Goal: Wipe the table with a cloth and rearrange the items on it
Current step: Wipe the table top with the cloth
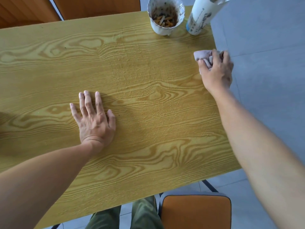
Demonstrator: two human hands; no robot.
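A yellow wood-grain table (140, 76) fills the view. My right hand (216, 71) is closed around a bunched pale pink cloth (202, 54) at the table's right edge, pressing it on the surface. Palm down near the table's middle left lies my left hand (94, 118), fingers spread, holding nothing. A white paper cup (165, 15) full of cigarette butts stands at the far right of the table. Beside it to the right stands a taller white printed paper cup (201, 17) with a torn rim.
An orange chair seat (196, 212) stands at the near right below the table edge. Another orange chair (95, 5) sits behind the table's far edge. Grey tiled floor (267, 47) lies to the right. My legs in green trousers (132, 215) are under the near edge.
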